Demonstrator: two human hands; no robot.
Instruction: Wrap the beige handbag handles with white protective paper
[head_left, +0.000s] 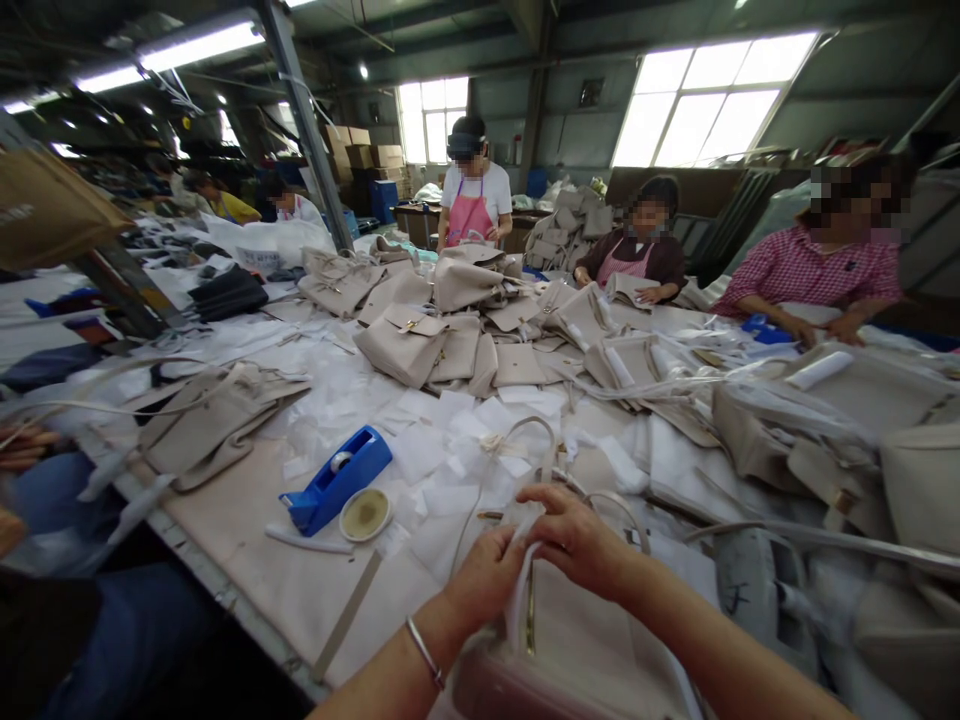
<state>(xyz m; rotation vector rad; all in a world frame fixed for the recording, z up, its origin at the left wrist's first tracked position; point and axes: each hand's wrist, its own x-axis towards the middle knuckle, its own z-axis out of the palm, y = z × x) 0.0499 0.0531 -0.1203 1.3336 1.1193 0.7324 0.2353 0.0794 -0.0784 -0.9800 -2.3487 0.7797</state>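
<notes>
A beige handbag [592, 630] lies in front of me at the table's near edge, with a gold-coloured zip [531, 610] along its top. My left hand [484, 570], a silver bangle on its wrist, is closed with its fingertips on a white wrapping strip [517, 605] beside the zip. My right hand [574, 535] meets it there, thumb and fingers closed on the same strip near its upper end. The bag's thin strap [541, 425] loops up beyond my hands. Exactly how the fingertips grip is partly hidden.
Left of my hands are a blue tape dispenser [337, 480] and a small round dish [365, 514]. White sheets [427, 450] cover the middle. A heap of beige bags [442, 340] stands beyond, with more bags at right. Several co-workers are around the table.
</notes>
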